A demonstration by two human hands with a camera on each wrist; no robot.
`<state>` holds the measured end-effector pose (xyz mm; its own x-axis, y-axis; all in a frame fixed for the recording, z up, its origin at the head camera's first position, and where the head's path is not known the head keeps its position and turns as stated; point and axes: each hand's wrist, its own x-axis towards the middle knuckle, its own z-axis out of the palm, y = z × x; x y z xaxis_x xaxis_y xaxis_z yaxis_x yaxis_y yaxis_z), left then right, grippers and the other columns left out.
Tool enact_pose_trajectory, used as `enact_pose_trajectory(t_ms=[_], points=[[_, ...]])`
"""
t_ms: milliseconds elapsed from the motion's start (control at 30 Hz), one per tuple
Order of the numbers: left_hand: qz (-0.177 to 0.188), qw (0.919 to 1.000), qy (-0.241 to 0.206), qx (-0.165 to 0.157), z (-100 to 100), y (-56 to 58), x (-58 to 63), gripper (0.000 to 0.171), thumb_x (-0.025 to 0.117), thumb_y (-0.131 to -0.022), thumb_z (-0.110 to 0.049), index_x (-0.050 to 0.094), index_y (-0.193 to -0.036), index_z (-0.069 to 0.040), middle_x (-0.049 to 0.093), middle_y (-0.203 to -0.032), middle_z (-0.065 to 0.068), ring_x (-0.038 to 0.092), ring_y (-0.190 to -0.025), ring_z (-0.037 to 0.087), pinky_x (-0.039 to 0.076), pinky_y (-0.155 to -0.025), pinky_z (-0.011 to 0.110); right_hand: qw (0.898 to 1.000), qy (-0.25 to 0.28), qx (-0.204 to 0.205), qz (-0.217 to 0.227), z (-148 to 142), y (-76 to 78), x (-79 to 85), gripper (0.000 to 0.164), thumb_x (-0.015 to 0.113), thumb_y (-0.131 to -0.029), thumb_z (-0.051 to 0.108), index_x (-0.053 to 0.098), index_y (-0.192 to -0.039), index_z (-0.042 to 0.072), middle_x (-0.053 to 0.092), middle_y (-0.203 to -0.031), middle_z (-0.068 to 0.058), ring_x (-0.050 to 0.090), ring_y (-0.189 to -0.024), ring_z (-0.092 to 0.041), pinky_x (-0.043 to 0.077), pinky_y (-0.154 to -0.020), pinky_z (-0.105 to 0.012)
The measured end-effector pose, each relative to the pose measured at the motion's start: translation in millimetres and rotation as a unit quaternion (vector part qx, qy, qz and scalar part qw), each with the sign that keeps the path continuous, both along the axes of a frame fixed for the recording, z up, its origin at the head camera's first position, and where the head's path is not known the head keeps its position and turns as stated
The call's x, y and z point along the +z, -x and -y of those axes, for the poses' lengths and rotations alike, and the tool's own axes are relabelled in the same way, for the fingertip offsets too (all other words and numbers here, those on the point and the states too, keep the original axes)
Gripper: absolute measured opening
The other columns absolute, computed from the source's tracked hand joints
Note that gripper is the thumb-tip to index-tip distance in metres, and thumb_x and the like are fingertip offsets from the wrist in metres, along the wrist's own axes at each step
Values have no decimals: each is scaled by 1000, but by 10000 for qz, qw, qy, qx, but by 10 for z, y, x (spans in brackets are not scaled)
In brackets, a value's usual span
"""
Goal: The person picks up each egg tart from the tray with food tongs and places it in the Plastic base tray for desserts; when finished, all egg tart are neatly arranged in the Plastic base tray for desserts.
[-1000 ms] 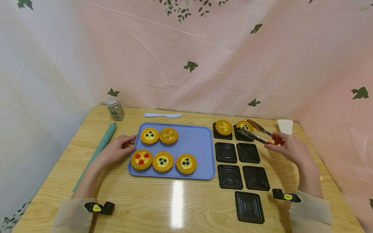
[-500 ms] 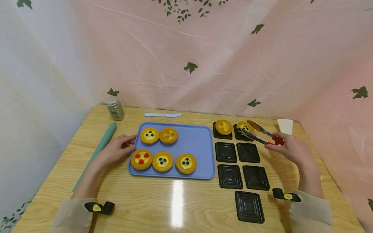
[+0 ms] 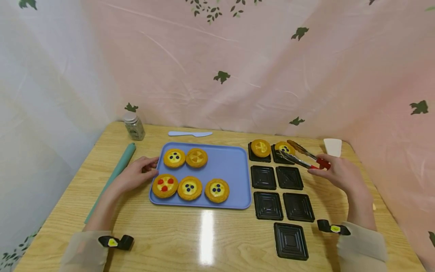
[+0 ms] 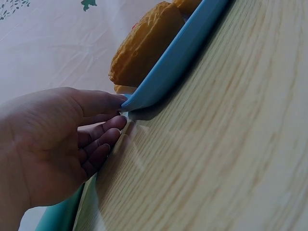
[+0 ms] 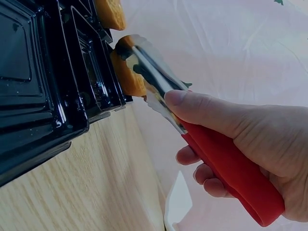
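My left hand holds the left edge of a blue tray, its thumb at the rim in the left wrist view and the other fingers loosely curled below. Five-odd tarts lie on it, several in all, among them a red-topped tart by my hand. My right hand grips red-handled tongs. Their spread tips straddle a blueberry-topped tart in the back right black plastic holder. Left of it, a lattice-topped tart sits in another holder.
More square black holders stand in front, right of the tray. A white spatula lies behind my right hand. A lavender knife, a seasoning jar and a teal rolling pin lie or stand around the tray's back and left.
The tongs and the blueberry-topped tart between their tips have shifted very slightly left. Both hands otherwise stay in place.
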<state>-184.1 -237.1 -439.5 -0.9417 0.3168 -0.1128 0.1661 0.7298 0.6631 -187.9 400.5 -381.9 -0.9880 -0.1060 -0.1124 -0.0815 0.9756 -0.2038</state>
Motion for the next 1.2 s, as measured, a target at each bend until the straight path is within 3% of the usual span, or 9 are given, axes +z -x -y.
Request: enact_pose_trajectory(t_ms=[267, 500, 767, 1000, 1200], points=[[23, 10000, -16, 4, -3, -5, -3, 54, 65, -102, -23, 52, -148, 3, 64, -114, 15, 56, -98, 19, 46, -85, 29, 10000, 40, -24, 50, -13, 10, -9, 81, 75, -87, 60, 57, -137, -1, 71, -99, -25, 60, -75, -27, 40, -58, -30], [13, 10000, -8, 10, -3, -8, 6, 54, 65, -102, -23, 52, -148, 3, 63, -113, 14, 55, -97, 18, 45, -84, 28, 9988, 443, -217, -31, -26, -23, 46, 84, 76, -87, 57, 54, -141, -4, 68, -108, -28, 61, -83, -31, 42, -61, -30], [-21, 10000, 4, 22, 8, -9, -12, 53, 65, -102, -21, 52, -147, 3, 63, -112, 14, 56, -96, 18, 45, -84, 27, 9955, 527, -482, -629, -37, -88, 158, 77, 72, -89, 61, 59, -132, 0, 67, -109, -25, 59, -89, -35, 40, -62, -29], [50, 10000, -50, -3, -21, -2, -13, 54, 64, -102, -22, 51, -148, 3, 63, -115, 16, 56, -98, 21, 46, -87, 32, 9938, 506, -584, -795, 75, -170, 249, 75, 69, -91, 62, 55, -138, 6, 65, -111, -26, 57, -90, -36, 39, -61, -31], [75, 9999, 48, 75, -3, -2, -17, 54, 64, -102, -22, 50, -150, 1, 63, -116, 15, 58, -100, 22, 47, -89, 35, 9905, 597, -52, -1234, 401, -226, 295, 67, 76, -89, 54, 59, -134, 7, 67, -99, -20, 57, -81, -29, 38, -60, -31]])
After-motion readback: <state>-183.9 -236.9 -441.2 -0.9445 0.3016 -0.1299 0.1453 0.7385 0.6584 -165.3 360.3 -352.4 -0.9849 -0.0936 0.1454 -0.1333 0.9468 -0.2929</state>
